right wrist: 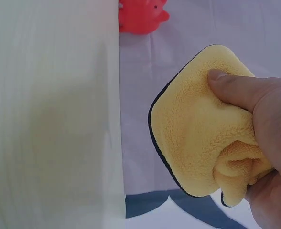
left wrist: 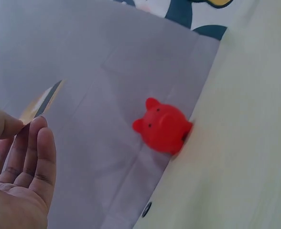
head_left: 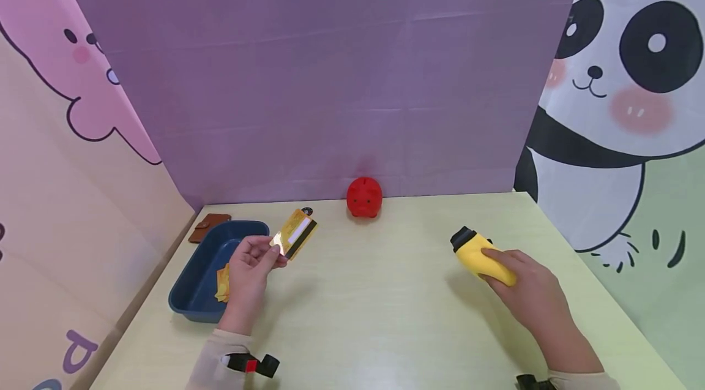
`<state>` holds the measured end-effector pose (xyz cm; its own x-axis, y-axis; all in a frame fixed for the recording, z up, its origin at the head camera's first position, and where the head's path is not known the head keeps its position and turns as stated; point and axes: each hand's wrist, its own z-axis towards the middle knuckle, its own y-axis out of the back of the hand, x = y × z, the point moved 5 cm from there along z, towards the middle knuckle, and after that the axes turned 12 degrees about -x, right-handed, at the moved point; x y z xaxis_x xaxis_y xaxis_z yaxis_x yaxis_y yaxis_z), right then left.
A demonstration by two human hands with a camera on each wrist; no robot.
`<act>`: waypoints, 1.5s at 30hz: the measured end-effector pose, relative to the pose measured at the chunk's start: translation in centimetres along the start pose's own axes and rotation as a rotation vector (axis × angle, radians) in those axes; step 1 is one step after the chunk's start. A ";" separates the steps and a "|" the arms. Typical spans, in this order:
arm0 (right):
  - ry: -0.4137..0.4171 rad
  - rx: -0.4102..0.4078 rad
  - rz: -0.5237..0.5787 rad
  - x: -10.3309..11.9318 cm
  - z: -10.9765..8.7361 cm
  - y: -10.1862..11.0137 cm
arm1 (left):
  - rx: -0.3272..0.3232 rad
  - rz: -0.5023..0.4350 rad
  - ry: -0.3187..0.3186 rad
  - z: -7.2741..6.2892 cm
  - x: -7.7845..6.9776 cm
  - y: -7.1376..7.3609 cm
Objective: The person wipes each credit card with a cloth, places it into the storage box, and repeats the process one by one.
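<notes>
In the head view, my left hand pinches a gold bank card between thumb and fingers. The card is raised, with its black stripe and white strip showing. My right hand grips a folded yellow cloth above the right part of the table. Its dark edging faces away from the palm, and in the right wrist view the yellow cloth looks fluffy, with the thumb pressed on its face. A blue plastic tray stands beside the left hand, partly hidden by it, with yellow-gold pieces inside.
A red piggy bank sits at the table's back edge, near the purple backdrop. Behind the tray lies a brown leather wallet. A small black round thing is just beyond the card. Printed walls border the table on both sides.
</notes>
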<state>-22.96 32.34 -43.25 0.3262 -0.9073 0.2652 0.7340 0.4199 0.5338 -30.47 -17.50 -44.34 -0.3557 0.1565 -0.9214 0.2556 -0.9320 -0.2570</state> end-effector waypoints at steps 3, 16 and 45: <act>-0.035 0.003 0.000 -1.0 0.0 0.3 | -0.043 0.028 -0.026 0.5 -0.3 1.1; -0.171 0.103 -0.074 -4.7 -0.8 1.5 | -0.221 0.045 -0.047 3.1 -0.7 7.2; -0.256 0.187 -0.134 -7.7 -1.9 1.0 | -0.290 0.612 0.038 3.7 -0.2 11.3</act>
<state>-23.61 39.75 -46.29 0.0570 -0.9299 0.3633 0.6306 0.3157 0.7090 -30.84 -29.25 -45.97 -0.0393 -0.3555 -0.9339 0.6334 -0.7317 0.2519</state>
